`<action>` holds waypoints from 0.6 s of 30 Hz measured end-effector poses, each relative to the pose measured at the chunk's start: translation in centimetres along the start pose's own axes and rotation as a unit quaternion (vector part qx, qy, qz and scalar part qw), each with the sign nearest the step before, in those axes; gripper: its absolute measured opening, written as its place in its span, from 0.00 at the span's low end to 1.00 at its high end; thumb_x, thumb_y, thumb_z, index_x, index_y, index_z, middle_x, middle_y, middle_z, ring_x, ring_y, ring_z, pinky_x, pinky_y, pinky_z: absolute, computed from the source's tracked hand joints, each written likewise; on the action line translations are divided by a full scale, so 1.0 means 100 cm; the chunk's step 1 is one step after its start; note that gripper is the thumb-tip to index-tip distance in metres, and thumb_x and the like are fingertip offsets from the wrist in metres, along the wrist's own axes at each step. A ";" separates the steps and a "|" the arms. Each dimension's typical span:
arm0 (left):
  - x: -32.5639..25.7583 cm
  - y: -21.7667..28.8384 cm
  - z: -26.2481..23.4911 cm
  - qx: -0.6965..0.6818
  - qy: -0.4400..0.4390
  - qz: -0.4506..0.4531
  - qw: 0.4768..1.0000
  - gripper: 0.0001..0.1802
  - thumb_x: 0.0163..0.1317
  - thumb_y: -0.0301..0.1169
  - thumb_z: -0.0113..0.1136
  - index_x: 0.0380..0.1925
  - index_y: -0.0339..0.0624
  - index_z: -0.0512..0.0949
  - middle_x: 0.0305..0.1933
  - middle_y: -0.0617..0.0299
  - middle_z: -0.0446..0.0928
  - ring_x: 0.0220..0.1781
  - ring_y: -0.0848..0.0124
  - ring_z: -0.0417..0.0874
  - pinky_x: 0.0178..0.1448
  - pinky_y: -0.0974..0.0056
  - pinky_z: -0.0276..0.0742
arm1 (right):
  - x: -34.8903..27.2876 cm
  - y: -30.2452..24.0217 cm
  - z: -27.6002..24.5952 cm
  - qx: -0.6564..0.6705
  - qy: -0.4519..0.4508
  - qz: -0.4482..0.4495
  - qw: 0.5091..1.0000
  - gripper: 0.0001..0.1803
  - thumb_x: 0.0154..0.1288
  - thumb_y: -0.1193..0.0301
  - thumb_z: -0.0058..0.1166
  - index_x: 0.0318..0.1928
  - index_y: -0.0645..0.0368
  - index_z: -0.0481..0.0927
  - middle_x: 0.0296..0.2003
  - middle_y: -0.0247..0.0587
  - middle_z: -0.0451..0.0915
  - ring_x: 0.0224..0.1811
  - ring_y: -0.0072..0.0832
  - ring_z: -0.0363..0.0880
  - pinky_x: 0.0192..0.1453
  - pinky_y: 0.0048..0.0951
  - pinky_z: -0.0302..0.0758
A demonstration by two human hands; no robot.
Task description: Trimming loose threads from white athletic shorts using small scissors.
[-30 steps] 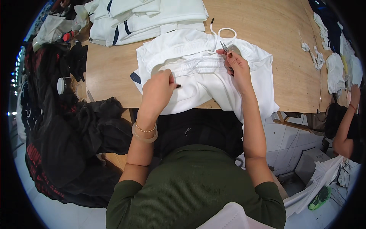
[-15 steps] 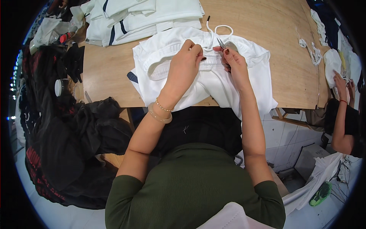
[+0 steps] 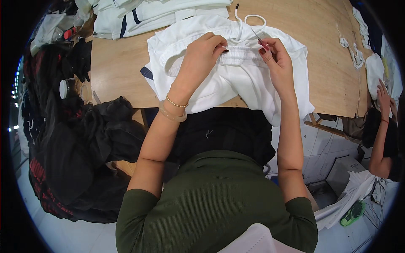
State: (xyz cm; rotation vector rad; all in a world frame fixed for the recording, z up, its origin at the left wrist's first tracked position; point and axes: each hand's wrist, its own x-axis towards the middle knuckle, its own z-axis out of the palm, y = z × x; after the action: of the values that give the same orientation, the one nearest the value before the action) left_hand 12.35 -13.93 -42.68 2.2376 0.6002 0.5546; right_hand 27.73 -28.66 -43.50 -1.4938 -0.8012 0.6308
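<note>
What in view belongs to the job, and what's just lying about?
In use:
White fabric garment with gathered waistband, under the left hand
Pointed metal snips, in the right hand
Possibly stacked white navy-striped garments

Apparently lying about:
Heaped black fabric
Loose white cords
Round white-lidded jar

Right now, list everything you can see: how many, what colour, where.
Table: one, light brown, under the work
Garment with gathered waistband: one, white, at the table's near edge
Drawcord: one, white, at that garment's far side
Pointed metal tool: one, silver, in the right hand
Garment stack: one, white with navy stripes, table's far left
Loose cords: count unclear, white, table's right
Dark clothing: count unclear, black, left
Jar: one, white-lidded, left
Box: one, grey, lower right
Co-worker's hand: at least one, right edge
Left hand: one, dark nails, at the waistband
Right hand: one, dark-red nails, above the garment
</note>
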 end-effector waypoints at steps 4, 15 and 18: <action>0.000 0.002 0.000 0.053 -0.007 0.042 0.998 0.05 0.56 0.22 0.62 0.34 0.37 0.80 0.33 0.57 0.78 0.34 0.64 0.83 0.38 0.66 0.78 | -0.003 -0.006 -0.003 -0.065 0.000 0.021 0.998 0.11 0.65 0.70 0.57 0.44 0.61 0.75 0.29 0.27 0.75 0.32 0.15 0.68 0.37 0.17 0.66; -0.003 0.004 -0.007 0.128 -0.016 0.041 0.991 0.03 0.57 0.22 0.61 0.32 0.37 0.78 0.32 0.56 0.76 0.32 0.61 0.81 0.37 0.62 0.76 | -0.010 -0.026 -0.001 -0.193 -0.008 0.035 0.981 0.13 0.57 0.69 0.64 0.42 0.59 0.79 0.28 0.34 0.79 0.30 0.21 0.73 0.35 0.22 0.70; -0.001 0.007 -0.008 0.123 -0.009 0.040 0.992 0.03 0.58 0.22 0.59 0.32 0.36 0.77 0.33 0.56 0.76 0.32 0.60 0.80 0.37 0.62 0.76 | -0.010 -0.024 0.000 -0.206 0.005 0.007 0.978 0.12 0.57 0.70 0.64 0.40 0.59 0.80 0.30 0.35 0.81 0.30 0.23 0.75 0.36 0.23 0.71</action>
State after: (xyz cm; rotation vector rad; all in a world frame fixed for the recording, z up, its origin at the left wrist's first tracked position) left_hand 12.02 -13.98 -41.67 2.5053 0.5981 0.5243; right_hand 26.87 -29.51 -41.15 -1.8776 -0.9536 0.4832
